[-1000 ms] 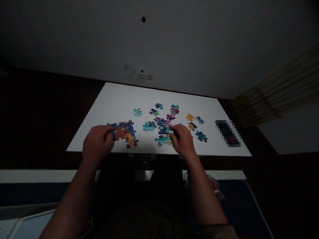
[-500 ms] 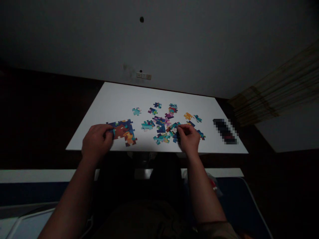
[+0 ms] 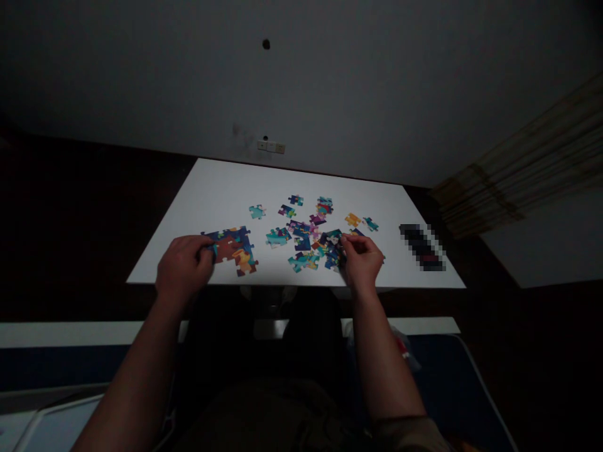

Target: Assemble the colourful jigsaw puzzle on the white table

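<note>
My left hand (image 3: 183,267) is closed at the left end of the table, thumb and fingers pinched on a blue-teal jigsaw piece (image 3: 215,250). Its fingertips touch the left side of a joined puzzle section (image 3: 227,248), dark blue with a brown figure and an orange shape. Over the right part of a heap of loose puzzle pieces (image 3: 301,242), my right hand (image 3: 362,260) is closed in a pinch on a dark puzzle piece, mostly hidden by the fingers. Several pieces in the heap overlap.
The white table (image 3: 160,245) stands against a grey wall with sockets (image 3: 271,146). Farther back lie a teal piece (image 3: 257,211) and a yellow piece (image 3: 352,220). A pixelated dark object (image 3: 423,247) rests at the right. Below is a blue seat (image 3: 452,376) with a plastic bag (image 3: 407,351).
My right hand has shifted slightly right across the loose pieces, still pinched. My left hand keeps its place at the joined section. The view has moved a little.
</note>
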A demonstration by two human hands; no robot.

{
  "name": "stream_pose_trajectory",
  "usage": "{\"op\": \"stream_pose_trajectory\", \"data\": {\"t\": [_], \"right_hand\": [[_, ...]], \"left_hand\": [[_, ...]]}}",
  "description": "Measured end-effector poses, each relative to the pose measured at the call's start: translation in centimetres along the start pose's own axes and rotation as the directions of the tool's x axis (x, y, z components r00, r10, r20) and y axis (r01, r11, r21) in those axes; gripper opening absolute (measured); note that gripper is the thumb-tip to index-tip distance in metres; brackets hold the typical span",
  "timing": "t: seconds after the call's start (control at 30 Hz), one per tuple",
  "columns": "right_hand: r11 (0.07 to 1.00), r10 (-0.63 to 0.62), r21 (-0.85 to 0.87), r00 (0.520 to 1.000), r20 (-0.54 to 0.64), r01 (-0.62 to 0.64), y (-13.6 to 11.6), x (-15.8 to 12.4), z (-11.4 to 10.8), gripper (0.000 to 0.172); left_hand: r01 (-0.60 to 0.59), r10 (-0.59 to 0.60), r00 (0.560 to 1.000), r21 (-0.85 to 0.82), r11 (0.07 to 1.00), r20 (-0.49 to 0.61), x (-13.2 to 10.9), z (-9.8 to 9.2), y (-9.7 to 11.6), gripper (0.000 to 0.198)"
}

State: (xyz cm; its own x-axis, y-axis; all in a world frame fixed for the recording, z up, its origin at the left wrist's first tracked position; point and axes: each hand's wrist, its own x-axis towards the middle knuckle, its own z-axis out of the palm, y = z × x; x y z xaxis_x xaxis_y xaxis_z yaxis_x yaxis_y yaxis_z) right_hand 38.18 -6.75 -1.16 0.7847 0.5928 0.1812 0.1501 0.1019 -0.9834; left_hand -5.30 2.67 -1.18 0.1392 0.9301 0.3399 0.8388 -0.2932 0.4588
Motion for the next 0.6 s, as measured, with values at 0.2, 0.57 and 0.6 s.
{"op": "stream_pose_trajectory", "data": {"t": [0.2, 0.57, 0.6], "right_hand": [[0.99, -0.095, 0.069, 0.933, -0.348, 0.127, 0.7, 1.0, -1.6, 0.05], [0.994, -0.045, -0.106, 0.963, -0.267, 0.017, -0.1, 2.0, -5.2, 0.026], [0.993, -0.048, -0.116, 0.972, -0.229, 0.022, -0.2, 1.9, -5.0, 0.024]], "left_hand": [[0.006, -0.006, 1.0, -0.01, 1.0, 0.016, 0.1, -0.3, 0.4, 0.039], [0.012, -0.012, 0.999, -0.004, 1.0, 0.038, 0.2, -0.4, 0.5, 0.041], [0.004, -0.005, 0.999, 0.002, 1.0, 0.047, 0.2, -0.5, 0.6, 0.042]]}}
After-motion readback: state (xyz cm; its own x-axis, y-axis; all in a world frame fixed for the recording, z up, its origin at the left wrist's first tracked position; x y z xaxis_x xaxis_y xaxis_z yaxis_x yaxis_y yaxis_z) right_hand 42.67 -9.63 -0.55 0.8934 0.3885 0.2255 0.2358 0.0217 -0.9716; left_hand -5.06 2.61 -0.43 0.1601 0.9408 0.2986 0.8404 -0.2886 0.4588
